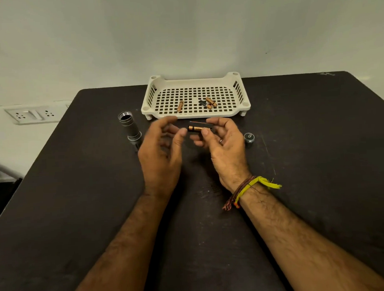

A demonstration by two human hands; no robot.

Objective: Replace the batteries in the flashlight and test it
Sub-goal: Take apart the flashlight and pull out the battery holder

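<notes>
My right hand [221,142] holds a battery holder [198,128] with copper-and-black batteries in it, pinched between thumb and fingers above the table. My left hand [162,146] hovers just left of it with loosely spread fingers, the thumb tip close to the holder's left end; it grips nothing. The silver flashlight body [129,125] stands on the table to the left, its open end up. The flashlight's end cap [249,137] sits on the table to the right. Several loose batteries [209,103] lie in the white tray [195,80], one of them apart [180,106].
The dark table [317,141] runs to a pale wall behind the tray. A wall socket panel [33,115] is off the table's left edge. Dark objects sit low beyond the left edge.
</notes>
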